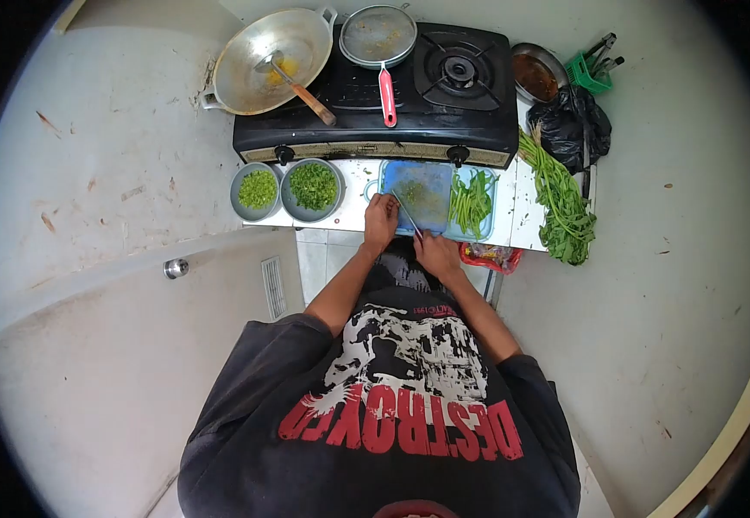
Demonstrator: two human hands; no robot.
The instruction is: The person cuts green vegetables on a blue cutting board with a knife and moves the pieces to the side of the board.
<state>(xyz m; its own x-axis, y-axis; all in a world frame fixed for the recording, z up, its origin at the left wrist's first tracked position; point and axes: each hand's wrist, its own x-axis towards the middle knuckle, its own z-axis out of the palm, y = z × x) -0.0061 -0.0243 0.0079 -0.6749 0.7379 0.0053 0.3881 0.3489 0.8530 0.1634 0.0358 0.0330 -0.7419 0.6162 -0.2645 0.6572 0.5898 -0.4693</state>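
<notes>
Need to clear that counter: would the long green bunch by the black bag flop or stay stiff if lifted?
Probably floppy: the green bunch is long thin stems curving along the counter. Likely light, and loose, so stems could slide apart when lifted.

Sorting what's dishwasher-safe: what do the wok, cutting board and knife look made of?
Wok: bare metal, maybe aluminium or steel; dull silver with a scuffed sheen. Cutting board: probably plastic; even, slightly translucent blue. Knife in the right hand: the blade looks like thin metal, pale and shiny; the handle is hidden in the grip.
</notes>
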